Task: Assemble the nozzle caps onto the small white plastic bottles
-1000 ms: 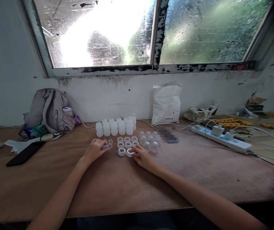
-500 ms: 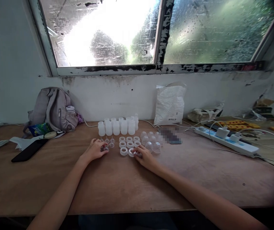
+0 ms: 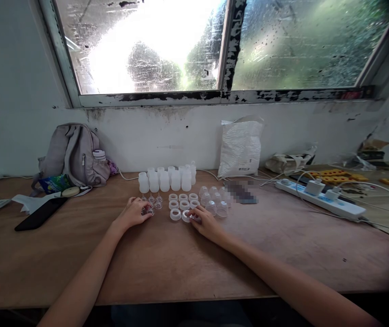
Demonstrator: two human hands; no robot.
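Observation:
My left hand (image 3: 133,212) is curled over the front of a group of clear bottle teats (image 3: 159,203), its thumb and fingers closed around one at the front. Fingers of my right hand (image 3: 208,223) close on a white bottle collar ring (image 3: 186,216) at the front right of the ring rows. Beside it lies another white ring (image 3: 175,215). Behind both hands stand rows of frosted white bottles (image 3: 164,181). Clear domed caps (image 3: 222,209) sit in rows just right of the rings, partly behind my right hand.
A grey backpack (image 3: 75,154) and a black phone-like slab (image 3: 41,214) lie to the left. A white plastic bag (image 3: 241,147) leans on the wall. At right are a white power strip (image 3: 320,199) with cables and yellow parts (image 3: 339,176). A pixelated patch covers something behind the caps.
The view has shifted very slightly. Both hands stay in place at the teats and the rings.

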